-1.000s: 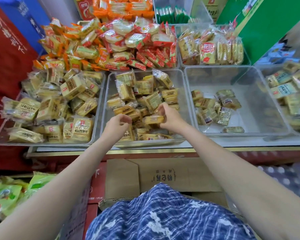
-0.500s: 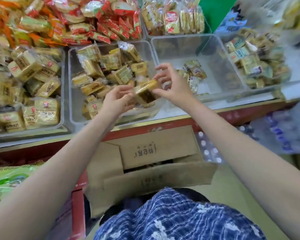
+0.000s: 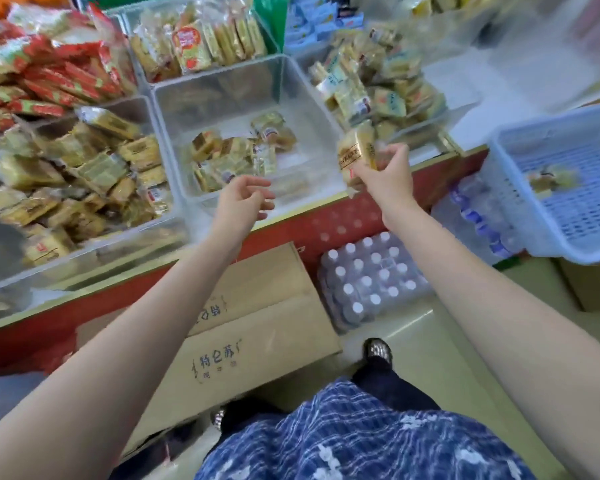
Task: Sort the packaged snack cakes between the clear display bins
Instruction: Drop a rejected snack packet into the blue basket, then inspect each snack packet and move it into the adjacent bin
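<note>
Presently the right hand grips a snack cake, a yellow-tan block in clear wrap with a gold label, held just right of the sparse clear bin, over its near right corner. The left hand, fingers loosely curled and holding nothing, hovers at that bin's front rim. The blue basket further right is blurred and cut off.

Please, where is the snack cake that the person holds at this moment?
In the head view, the snack cake is right of centre, gripped by the right hand above the counter edge, between the nearly empty clear bin and the blue basket.
</note>
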The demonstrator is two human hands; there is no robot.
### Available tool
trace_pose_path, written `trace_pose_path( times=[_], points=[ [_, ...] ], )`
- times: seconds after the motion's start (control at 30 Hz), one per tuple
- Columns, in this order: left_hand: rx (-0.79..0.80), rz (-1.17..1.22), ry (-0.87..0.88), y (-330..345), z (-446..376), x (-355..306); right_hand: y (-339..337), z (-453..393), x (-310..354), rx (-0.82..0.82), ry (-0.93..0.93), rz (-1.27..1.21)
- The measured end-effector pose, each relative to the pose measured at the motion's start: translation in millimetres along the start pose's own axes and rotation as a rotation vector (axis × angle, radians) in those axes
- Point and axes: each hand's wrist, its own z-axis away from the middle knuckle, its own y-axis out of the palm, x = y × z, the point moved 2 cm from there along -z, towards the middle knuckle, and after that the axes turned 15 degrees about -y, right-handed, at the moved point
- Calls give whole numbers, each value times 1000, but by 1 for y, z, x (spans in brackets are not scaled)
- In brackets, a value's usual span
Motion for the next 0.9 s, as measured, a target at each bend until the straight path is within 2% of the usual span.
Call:
trace_pose_path(
  times=[0.13, 0.27, 0.37, 0.47, 0.63, 0.77, 0.9],
  points=[
    [40, -19, -47, 142, -2, -16, -117, -28, -50, -94, 48, -1],
    [209, -212, -70, 278, 8, -37, -240, -50, -89, -266, 82, 87],
    [273, -266, -78, 348, 18, -61, -315, -65, -126, -391, 167, 50],
    [283, -315, -97, 395, 20, -69, -360, -74, -166, -477, 262, 58],
    [279, -488, -112, 432, 21, -56, -379, -83, -203, -261, 450, 321],
    [246, -568, -109, 438, 13, -51, -383, -89, -225, -156, 512, 350],
    [216, -529, -136, 436, 8, -43, -390, -93, -232, -69, 600, 406]
  ],
)
